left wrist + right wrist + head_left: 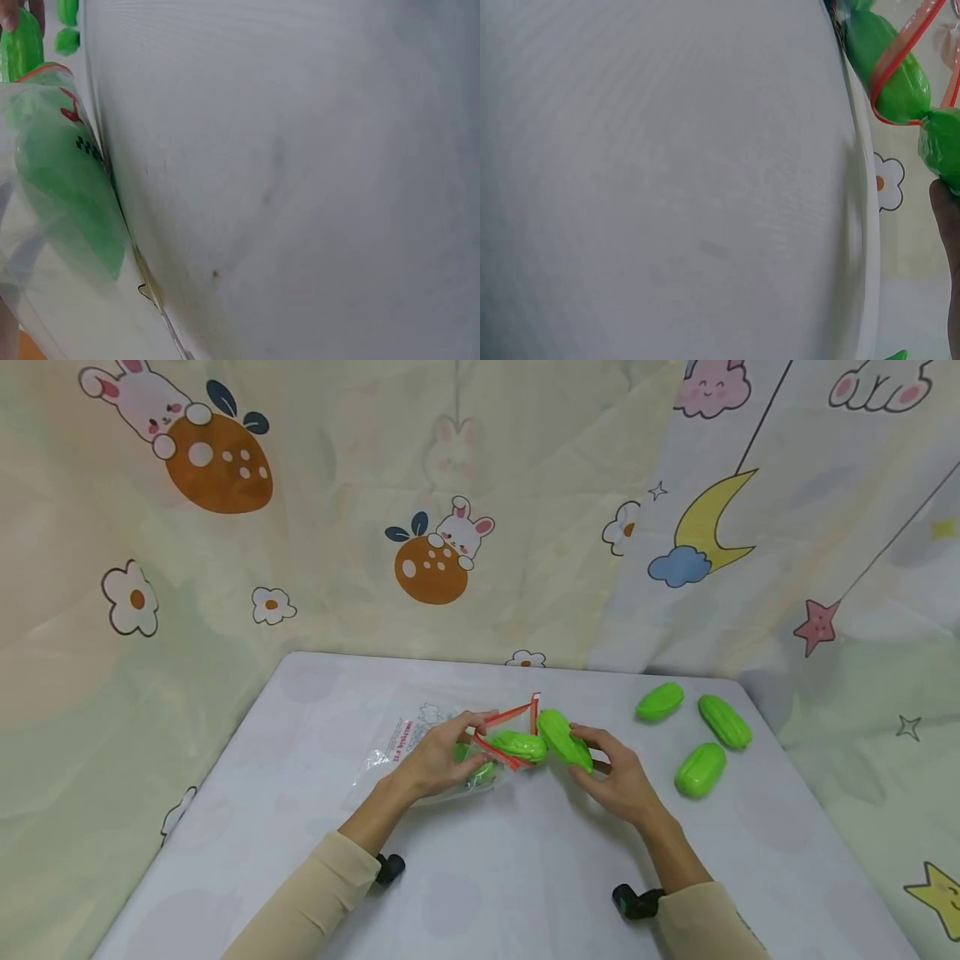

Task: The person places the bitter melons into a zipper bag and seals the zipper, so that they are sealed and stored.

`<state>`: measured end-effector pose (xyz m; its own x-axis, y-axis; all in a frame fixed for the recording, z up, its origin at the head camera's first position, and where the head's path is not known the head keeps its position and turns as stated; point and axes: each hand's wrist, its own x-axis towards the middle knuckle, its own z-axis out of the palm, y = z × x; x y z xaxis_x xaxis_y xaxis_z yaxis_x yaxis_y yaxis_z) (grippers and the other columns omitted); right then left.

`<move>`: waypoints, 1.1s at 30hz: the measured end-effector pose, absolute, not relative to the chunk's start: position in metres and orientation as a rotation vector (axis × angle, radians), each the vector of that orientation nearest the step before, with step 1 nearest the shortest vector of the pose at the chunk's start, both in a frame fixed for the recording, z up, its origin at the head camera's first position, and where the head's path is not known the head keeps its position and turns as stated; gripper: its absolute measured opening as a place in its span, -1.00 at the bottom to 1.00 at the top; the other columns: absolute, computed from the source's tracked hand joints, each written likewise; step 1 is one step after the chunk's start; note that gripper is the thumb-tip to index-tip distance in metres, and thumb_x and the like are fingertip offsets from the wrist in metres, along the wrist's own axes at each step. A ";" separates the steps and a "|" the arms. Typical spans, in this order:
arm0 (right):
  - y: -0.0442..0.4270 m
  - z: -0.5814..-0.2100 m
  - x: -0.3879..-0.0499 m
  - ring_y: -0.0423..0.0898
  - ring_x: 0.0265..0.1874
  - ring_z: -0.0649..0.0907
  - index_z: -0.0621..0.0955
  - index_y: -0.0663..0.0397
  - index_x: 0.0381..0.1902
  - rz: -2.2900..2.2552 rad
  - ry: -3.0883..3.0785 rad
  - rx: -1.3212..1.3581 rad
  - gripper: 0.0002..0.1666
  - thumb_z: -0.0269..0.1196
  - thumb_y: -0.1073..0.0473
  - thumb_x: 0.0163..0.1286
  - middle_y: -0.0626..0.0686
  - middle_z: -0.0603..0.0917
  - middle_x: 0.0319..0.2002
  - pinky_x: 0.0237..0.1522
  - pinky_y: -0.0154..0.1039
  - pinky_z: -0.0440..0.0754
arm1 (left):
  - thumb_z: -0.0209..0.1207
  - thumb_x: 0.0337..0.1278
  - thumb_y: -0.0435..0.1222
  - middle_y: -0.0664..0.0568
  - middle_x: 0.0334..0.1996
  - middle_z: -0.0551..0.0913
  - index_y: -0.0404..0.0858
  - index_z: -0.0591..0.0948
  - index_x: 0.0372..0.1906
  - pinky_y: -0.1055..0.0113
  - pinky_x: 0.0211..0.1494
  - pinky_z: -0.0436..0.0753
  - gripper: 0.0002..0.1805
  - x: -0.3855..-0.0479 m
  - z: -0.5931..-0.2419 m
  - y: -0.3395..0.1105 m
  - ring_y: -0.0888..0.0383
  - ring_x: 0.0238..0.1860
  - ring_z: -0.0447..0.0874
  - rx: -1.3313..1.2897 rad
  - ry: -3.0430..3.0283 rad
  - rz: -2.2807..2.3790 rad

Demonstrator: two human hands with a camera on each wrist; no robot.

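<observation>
In the head view my left hand (437, 762) pinches the upper edge of a clear bag (382, 760) with a red-rimmed mouth. One green piece (521, 746) lies in that mouth, and more green (480, 772) shows through the plastic below my fingers. My right hand (618, 781) holds another green piece (564, 739) between thumb and fingers, just right of the opening. The left wrist view shows a green piece (71, 187) inside the bag. In the right wrist view, the held piece (941, 146) meets the one at the red rim (892, 75).
Three green pieces (660, 702) (724, 722) (701, 770) lie on the right part of the white table (495, 877). A patterned cloth (525, 568) hangs behind the table's back edge.
</observation>
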<state>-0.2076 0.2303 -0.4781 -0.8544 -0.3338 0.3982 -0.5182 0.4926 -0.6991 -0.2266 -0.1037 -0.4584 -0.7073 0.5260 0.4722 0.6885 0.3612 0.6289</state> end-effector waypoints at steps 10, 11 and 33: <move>0.222 -0.476 -0.206 0.03 0.13 0.60 0.60 0.02 0.21 1.320 -2.495 0.708 -0.43 0.45 0.36 0.26 0.03 0.52 0.20 -0.12 -0.14 0.77 | 0.41 0.22 -0.34 0.03 0.43 0.51 -0.25 0.47 0.02 0.29 0.06 0.72 -0.61 -0.226 -0.456 -0.102 0.07 0.21 0.64 -1.089 -2.426 -1.256; 0.222 -0.476 -0.207 0.03 0.13 0.61 0.60 0.03 0.21 1.325 -2.490 0.713 -0.43 0.45 0.36 0.25 0.03 0.53 0.19 -0.12 -0.15 0.77 | 0.41 0.22 -0.33 0.03 0.43 0.50 -0.26 0.47 0.03 0.30 0.06 0.72 -0.61 -0.226 -0.456 -0.102 0.07 0.22 0.64 -1.086 -2.426 -1.256; 0.215 -0.476 -0.209 0.05 0.05 0.72 0.66 -0.06 0.18 1.378 -2.533 0.764 -0.53 0.44 0.27 0.32 0.02 0.62 0.24 -0.12 -0.27 0.75 | 0.41 0.24 -0.30 0.07 0.46 0.47 -0.06 0.44 0.03 0.26 0.08 0.72 -0.60 -0.227 -0.457 -0.103 -0.04 0.10 0.71 -1.083 -2.450 -1.307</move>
